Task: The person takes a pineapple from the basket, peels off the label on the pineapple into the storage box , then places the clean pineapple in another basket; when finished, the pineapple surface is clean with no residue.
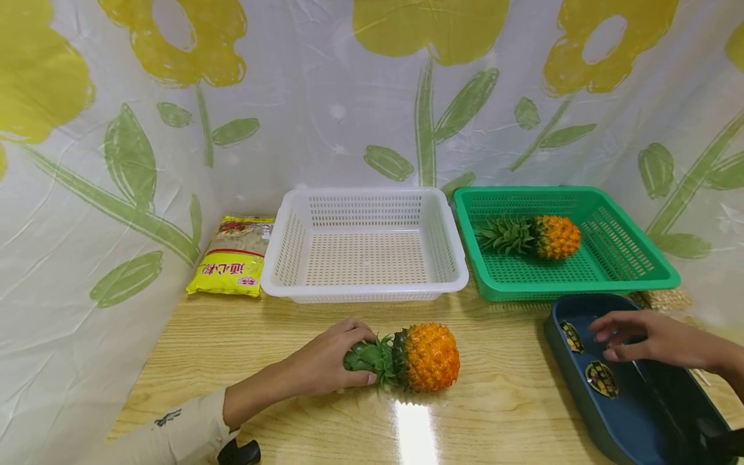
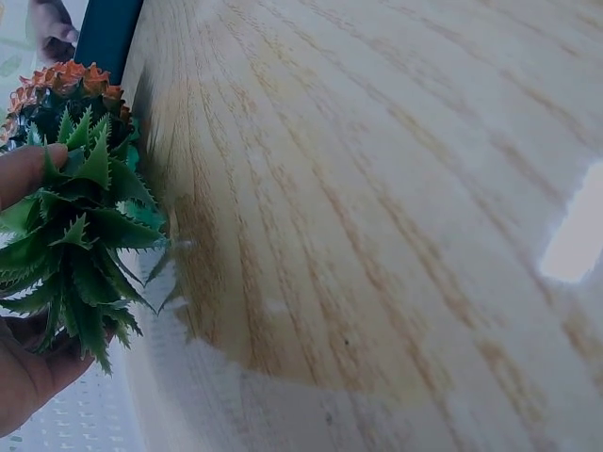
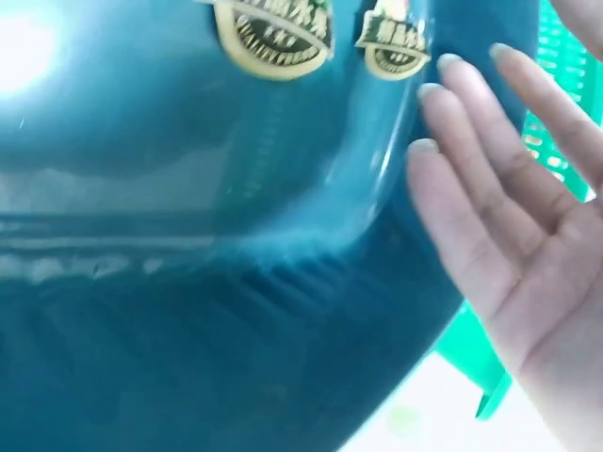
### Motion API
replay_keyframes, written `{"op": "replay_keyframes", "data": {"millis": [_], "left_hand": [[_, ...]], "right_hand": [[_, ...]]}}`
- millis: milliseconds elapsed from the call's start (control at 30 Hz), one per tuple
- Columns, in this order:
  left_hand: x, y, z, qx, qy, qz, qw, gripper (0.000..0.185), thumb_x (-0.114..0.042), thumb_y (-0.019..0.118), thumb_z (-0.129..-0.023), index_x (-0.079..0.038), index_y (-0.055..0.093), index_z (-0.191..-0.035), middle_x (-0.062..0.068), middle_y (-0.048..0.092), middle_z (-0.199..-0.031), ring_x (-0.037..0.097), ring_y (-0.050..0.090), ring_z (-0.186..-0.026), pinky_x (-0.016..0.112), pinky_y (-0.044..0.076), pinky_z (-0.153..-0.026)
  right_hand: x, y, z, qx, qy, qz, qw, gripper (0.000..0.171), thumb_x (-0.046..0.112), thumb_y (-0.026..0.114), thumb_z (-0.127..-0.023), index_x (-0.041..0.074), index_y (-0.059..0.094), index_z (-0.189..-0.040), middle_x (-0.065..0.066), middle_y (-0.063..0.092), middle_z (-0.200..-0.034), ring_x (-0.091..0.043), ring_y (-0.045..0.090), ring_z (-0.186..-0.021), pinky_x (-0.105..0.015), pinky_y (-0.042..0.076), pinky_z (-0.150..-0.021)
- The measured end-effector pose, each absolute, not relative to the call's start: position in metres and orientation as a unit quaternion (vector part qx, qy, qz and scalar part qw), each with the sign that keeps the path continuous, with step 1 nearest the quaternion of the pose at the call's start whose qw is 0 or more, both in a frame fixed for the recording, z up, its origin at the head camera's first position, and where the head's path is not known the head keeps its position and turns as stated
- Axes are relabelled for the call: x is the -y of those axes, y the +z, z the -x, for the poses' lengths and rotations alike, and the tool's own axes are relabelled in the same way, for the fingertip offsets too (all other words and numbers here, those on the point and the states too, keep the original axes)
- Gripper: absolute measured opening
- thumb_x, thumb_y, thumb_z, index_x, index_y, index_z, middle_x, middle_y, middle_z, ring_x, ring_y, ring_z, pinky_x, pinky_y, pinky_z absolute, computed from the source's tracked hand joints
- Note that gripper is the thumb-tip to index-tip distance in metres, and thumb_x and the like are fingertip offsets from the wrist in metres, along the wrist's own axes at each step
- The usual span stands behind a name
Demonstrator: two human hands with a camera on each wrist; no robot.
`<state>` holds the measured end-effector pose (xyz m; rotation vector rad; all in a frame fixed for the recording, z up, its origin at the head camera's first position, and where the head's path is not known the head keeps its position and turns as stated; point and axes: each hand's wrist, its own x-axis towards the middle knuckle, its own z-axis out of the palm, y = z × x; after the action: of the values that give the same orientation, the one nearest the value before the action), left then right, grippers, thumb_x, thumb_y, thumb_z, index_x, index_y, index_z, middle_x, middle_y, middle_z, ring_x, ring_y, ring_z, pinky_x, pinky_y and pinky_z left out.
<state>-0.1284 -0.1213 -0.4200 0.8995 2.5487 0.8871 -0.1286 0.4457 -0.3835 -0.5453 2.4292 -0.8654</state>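
Observation:
My left hand (image 1: 336, 358) grips a pineapple (image 1: 433, 357) by its green leafy crown, its orange body pointing right over the wooden table. In the left wrist view, thumb and fingers (image 2: 26, 174) lie on either side of the spiky leaves (image 2: 80, 231). Over the dark blue tray (image 1: 558, 374) at the right, my right hand (image 1: 657, 336) hovers with relaxed fingers and nothing in them. Two dark and gold label stickers (image 1: 601, 379) lie in that tray. The right wrist view shows the spread fingers (image 3: 471, 179) near the tray's corner, beside the labels (image 3: 278, 38).
A white perforated basket (image 1: 363, 290) stands at the back middle. To its right, a green basket (image 1: 581, 289) holds another pineapple (image 1: 556, 237). A yellow food packet (image 1: 229, 258) lies left of the white basket. A flower-patterned curtain (image 1: 314, 129) closes off the back and sides.

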Motion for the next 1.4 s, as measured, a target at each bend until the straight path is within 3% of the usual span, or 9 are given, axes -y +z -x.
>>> {"op": "replay_keyframes", "data": {"millis": [200,433,533,967,1267,1400], "left_hand": [[0.121,-0.419,0.129,-0.886,0.309,-0.312,0.149,0.053,-0.041,0.077,-0.088,-0.016,0.06,-0.131,0.002,0.051,-0.137,0.024,0.052,-0.125,0.049,0.049,-0.097],[0.121,-0.42,0.129,-0.887,0.304,-0.314,0.147,0.053,-0.04,0.077,-0.088,-0.015,0.059,-0.131,0.003,0.051,-0.138,0.025,0.052,-0.126,0.049,0.049,-0.098],[0.121,-0.42,0.129,-0.887,0.304,-0.317,0.144,0.052,-0.04,0.077,-0.088,-0.016,0.06,-0.131,0.002,0.052,-0.136,0.023,0.053,-0.124,0.047,0.049,-0.097],[0.12,-0.419,0.128,-0.886,0.303,-0.321,0.144,0.051,-0.035,0.078,-0.087,-0.016,0.06,-0.131,0.001,0.053,-0.133,0.02,0.054,-0.118,0.043,0.051,-0.092],[0.121,-0.417,0.129,-0.883,0.306,-0.321,0.151,0.052,-0.035,0.078,-0.087,-0.016,0.059,-0.131,0.001,0.052,-0.134,0.022,0.054,-0.122,0.046,0.049,-0.095],[0.12,-0.418,0.129,-0.883,0.307,-0.321,0.152,0.052,-0.034,0.078,-0.087,-0.015,0.059,-0.131,0.001,0.052,-0.135,0.023,0.053,-0.123,0.048,0.049,-0.096]], "right_hand": [[-0.428,-0.371,0.128,-0.896,-0.339,0.207,0.199,0.04,0.008,0.062,-0.099,-0.007,0.052,-0.135,0.013,0.067,-0.117,0.001,0.064,-0.102,-0.025,0.055,-0.074],[-0.39,-0.357,0.126,-0.888,-0.37,0.23,0.149,0.038,0.006,0.063,-0.098,0.002,0.057,-0.135,0.006,0.068,-0.117,-0.007,0.067,-0.099,-0.027,0.056,-0.075],[-0.374,-0.353,0.126,-0.875,-0.391,0.245,0.148,0.037,0.004,0.063,-0.098,0.005,0.057,-0.135,0.001,0.068,-0.117,-0.01,0.067,-0.097,-0.029,0.057,-0.075],[-0.293,-0.354,0.118,-0.862,-0.424,0.255,0.108,0.034,0.011,0.069,-0.095,0.017,0.063,-0.127,0.007,0.065,-0.117,-0.013,0.064,-0.096,-0.032,0.056,-0.07],[-0.246,-0.361,0.112,-0.858,-0.443,0.242,0.09,0.034,0.017,0.073,-0.093,0.02,0.063,-0.125,-0.004,0.063,-0.123,-0.011,0.062,-0.1,-0.032,0.057,-0.077],[-0.23,-0.367,0.113,-0.867,-0.434,0.233,0.077,0.038,0.022,0.075,-0.092,0.022,0.061,-0.127,-0.004,0.061,-0.127,-0.016,0.061,-0.107,-0.035,0.056,-0.082]]}}
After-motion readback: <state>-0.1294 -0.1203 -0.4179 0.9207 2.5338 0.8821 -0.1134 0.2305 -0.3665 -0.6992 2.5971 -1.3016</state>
